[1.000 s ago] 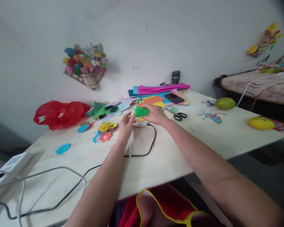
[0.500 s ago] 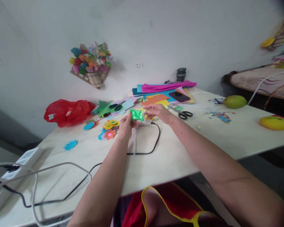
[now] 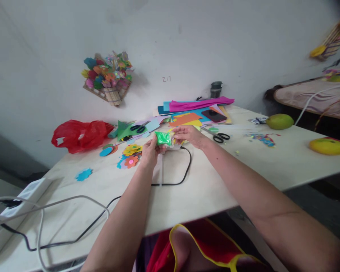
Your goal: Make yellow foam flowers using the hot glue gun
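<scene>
Between my hands is a small clear plastic packet (image 3: pixel 163 138) with shiny bright green contents. My left hand (image 3: pixel 150 151) grips its left side, thumb on the front. At the packet's clear right edge, the fingers of my right hand (image 3: pixel 189 136) are bent and close together, pinching the plastic. Below the packet, a black cord (image 3: pixel 190 160) and a translucent strip (image 3: pixel 160 172) run over the table; what they join is mostly hidden by my hands. Foam flower cutouts (image 3: pixel 132 155) in yellow, orange and blue lie left of my left hand.
Black-handled scissors (image 3: pixel 221 137) lie right of my hands, another pair (image 3: pixel 139 127) behind on the left. Coloured sheets (image 3: pixel 187 119) and a phone (image 3: pixel 214 115) are at the back. A red plastic bag (image 3: pixel 81 136), power strip (image 3: pixel 22 211) and mangoes (image 3: pixel 280 121) stand around.
The fingers of my right hand have closed in on the packet's clear right edge. My left hand keeps its grip, and the view has shifted very slightly.
</scene>
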Motion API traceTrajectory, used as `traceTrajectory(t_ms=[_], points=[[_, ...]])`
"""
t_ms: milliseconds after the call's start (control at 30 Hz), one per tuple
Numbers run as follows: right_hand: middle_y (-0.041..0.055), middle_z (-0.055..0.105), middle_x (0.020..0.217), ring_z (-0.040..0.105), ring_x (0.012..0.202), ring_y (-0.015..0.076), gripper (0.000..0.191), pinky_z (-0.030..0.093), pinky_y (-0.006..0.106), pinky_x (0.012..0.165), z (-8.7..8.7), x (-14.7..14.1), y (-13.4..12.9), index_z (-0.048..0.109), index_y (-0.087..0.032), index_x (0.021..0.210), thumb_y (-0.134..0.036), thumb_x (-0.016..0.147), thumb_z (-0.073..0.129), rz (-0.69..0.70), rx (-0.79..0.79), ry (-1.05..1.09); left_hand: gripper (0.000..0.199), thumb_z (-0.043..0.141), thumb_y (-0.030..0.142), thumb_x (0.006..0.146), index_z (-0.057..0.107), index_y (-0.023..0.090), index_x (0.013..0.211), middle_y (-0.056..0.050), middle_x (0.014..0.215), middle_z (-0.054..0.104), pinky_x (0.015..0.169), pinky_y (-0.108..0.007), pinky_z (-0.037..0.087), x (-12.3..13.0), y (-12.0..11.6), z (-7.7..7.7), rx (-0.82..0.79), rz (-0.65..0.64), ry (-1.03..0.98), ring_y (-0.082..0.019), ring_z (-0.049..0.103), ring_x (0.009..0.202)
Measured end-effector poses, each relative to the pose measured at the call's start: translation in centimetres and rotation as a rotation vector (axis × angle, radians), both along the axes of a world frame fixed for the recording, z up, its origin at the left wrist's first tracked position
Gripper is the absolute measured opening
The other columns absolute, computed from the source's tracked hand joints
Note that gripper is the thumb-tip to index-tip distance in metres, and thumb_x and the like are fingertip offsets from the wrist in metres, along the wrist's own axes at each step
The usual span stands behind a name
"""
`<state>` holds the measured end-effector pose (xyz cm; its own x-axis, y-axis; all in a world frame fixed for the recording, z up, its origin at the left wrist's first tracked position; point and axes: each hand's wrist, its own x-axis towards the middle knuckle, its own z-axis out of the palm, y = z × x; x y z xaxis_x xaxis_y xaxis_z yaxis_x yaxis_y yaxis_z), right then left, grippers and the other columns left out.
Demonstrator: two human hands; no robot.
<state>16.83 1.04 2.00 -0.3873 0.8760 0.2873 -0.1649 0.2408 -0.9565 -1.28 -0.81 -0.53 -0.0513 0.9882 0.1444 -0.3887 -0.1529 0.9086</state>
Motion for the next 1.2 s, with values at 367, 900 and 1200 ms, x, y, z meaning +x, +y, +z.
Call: traceTrajectory(t_ms=[367, 900, 1200], points=[[-0.0004, 0.063, 0.058, 0.056, 0.046, 0.0107, 0.029, 0.045, 0.023, 0.048, -0.3, -0.3, 0.2, 0.061, -0.012, 0.089, -0.021, 0.062, 0.067, -0.032, 0.032, -0.039, 0.039, 0.070, 0.047, 0.062, 0.055, 0.014, 0.075, 0.000, 0.055, 0.059, 0.042, -0.021, 0.047, -0.1, 0.3, -0.4, 0.006, -0.028, 0.050, -0.011, 0.057, 0.044], [-0.0034, 0.057, 0.050, 0.052, 0.043, 0.0093, 0.016, 0.044, 0.023, 0.046, -0.8, -2.0, -0.1, 0.052, -0.017, 0.069, -0.024, 0.062, 0.065, -0.185, 0.134, -0.039, 0.039, 0.075, 0.039, 0.057, 0.050, 0.014, 0.074, 0.002, 0.061, 0.059, 0.046, -0.022, 0.049, 0.1, 0.2, -0.1, 0.010, 0.034, -0.057, -0.010, 0.058, 0.047], [-0.0025, 0.058, 0.053, 0.053, 0.047, 0.0099, 0.017, 0.043, 0.022, 0.045, -1.1, -2.1, 0.1, 0.056, -0.017, 0.071, -0.028, 0.063, 0.066, -0.194, 0.198, -0.085, 0.040, 0.074, 0.041, 0.057, 0.050, 0.015, 0.074, 0.002, 0.060, 0.060, 0.048, -0.022, 0.049, 0.1, 0.2, -0.1, 0.011, 0.032, -0.041, -0.010, 0.057, 0.047]])
